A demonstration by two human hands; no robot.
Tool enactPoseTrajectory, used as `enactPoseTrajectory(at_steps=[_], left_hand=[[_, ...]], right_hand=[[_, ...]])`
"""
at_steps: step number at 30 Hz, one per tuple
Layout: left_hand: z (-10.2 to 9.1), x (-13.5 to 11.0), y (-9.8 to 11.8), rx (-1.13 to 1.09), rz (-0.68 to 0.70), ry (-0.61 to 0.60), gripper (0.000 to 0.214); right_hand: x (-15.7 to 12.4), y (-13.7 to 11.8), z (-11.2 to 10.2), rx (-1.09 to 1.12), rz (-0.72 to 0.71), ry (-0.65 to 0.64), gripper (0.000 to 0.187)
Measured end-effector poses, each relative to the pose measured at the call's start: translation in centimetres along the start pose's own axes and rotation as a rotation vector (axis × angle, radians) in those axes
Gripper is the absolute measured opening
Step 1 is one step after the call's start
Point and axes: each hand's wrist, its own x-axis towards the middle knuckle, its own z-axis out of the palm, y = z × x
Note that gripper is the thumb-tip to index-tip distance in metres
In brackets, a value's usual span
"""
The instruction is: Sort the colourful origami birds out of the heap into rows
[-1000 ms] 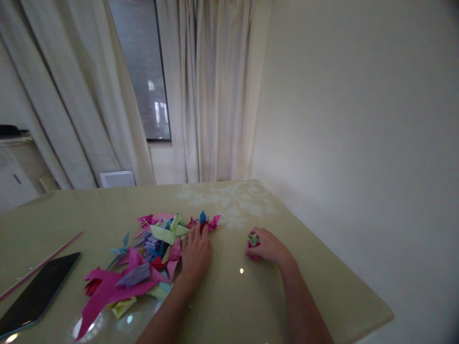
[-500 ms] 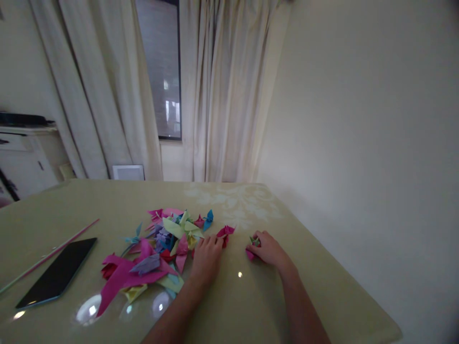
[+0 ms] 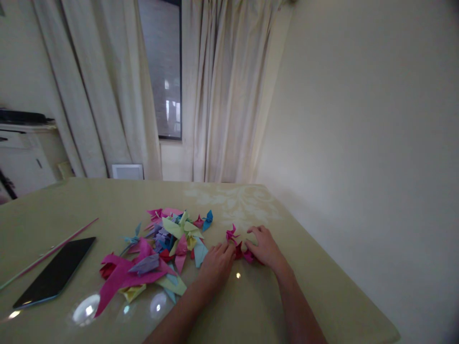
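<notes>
Both holds unclear: left hand (image 3: 219,263) curling at red paper (image 3: 238,251), right hand (image 3: 264,247) gaping over magenta paper (image 3: 247,256), nearer table's (image 3: 315,282) right edge.

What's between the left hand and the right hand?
In the head view, a red folded paper and a magenta folded paper lie between the left hand and right hand; another magenta piece sits slightly farther back.

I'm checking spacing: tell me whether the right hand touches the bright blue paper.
Apart: the head view shows tabletop between the right hand and the bright blue paper.
</notes>
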Motion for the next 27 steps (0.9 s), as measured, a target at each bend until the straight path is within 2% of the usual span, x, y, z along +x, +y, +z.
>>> enactPoseTrajectory(at_steps=[3, 6, 8, 10, 14, 17, 21, 27], left_hand=[[0.2, -0.2, 0.3, -0.021, 0.08, -0.027, 0.03], [0.0, -0.3, 1.0, 0.004, 0.131, -0.051, 0.029], [-0.7, -0.3, 1.0, 0.045, 0.072, -0.029, 0.024], [-1.9, -0.2, 0.5, 0.092, -0.051, 0.03, 0.026], [-4.7, -0.7, -2.3, 0.239, -0.344, 0.134, 0.032], [-5.9, -1.4, -4.2, 0.336, -0.476, 0.124, 0.037], [-6.1, -2.0, -4.8, 0.364, -0.488, 0.062, 0.04], [-6.1, -1.9, -4.5, 0.372, -0.451, 0.052, 0.037]], right_hand=[[0.6, -2.1, 0.4, -0.049, -0.113, 0.11, 0.026], [1.3, -3.7, 1.4, -0.159, -0.177, 0.09, 0.012], [1.7, -4.2, 1.9, -0.202, -0.182, 0.072, 0.009], [1.8, -4.3, 2.1, -0.199, -0.179, 0.082, 0.012], [1.5, -4.1, 1.6, -0.149, -0.146, 0.175, 0.014], [1.7, -3.6, 0.9, -0.063, -0.099, 0.308, 0.017], [2.5, -2.0, 0.0, 0.025, 0.014, 0.375, 0.023], [3.0, 0.2, -0.5, 0.126, 0.071, 0.322, 0.03]])
